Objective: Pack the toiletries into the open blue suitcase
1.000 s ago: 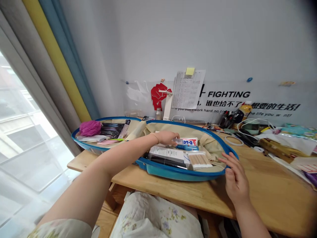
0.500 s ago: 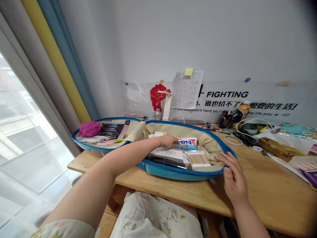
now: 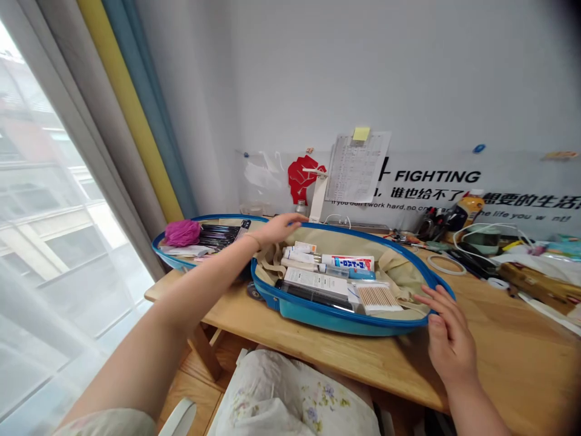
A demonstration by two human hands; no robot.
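Observation:
A blue suitcase [image 3: 345, 324] with beige lining lies opened flat on the desk. Over the hinge side, at the back rim of its right half, my left hand [image 3: 279, 229] hovers with fingers stretched out and nothing visible in them. My right hand [image 3: 454, 339] rests spread against the right rim, its fingers over the edge. Inside the right half lie a toothpaste tube [image 3: 351, 263], a white printed box [image 3: 315, 281], a long black item [image 3: 313, 295] and a pack of cotton swabs [image 3: 379, 298]. The left half holds a purple bath puff [image 3: 182, 232] and black slender items [image 3: 220, 236].
A white desk lamp [image 3: 318, 197] stands behind the suitcase. To the right on the wooden desk [image 3: 503, 351] are a tape roll [image 3: 447, 264], a brown pouch [image 3: 535, 284], cables and pens. Curtains [image 3: 131, 109] and a window flank the left.
My left hand has lifted away from the items beside the toothpaste and moved left and back to the hinge side. My right hand stays on the rim. The view has shifted slightly.

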